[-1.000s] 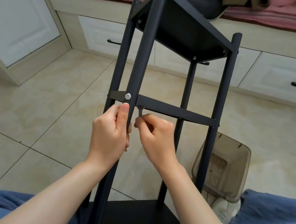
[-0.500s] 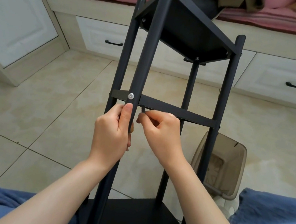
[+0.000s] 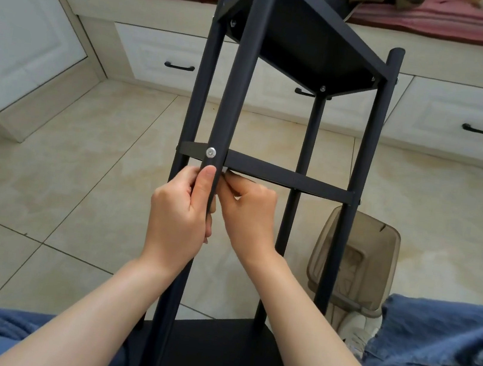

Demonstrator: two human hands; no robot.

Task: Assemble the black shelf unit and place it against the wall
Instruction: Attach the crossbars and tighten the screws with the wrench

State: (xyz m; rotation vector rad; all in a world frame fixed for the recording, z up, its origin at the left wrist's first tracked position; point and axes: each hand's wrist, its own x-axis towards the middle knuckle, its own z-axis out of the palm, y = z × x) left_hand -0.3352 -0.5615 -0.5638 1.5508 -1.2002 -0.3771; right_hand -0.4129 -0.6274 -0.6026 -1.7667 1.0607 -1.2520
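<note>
Head view, shelf (image 3: 302, 41): tilted over the floor (image 3: 78, 174), its foot close to the person.
Left hand (image 3: 178, 217): wrapped round the near post (image 3: 235, 88), just under the screw (image 3: 211, 152).
Right hand (image 3: 245, 211): curled, pinching a small part (image 3: 225, 170) beneath the middle board (image 3: 291, 179), mostly hidden.
Handling: looks light and stiff; smooth posts could slip, so grip near a joint.

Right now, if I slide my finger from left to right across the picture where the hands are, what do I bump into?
Left hand gripping the front post → right hand pinching a small tool → back post → brown bin.
</note>
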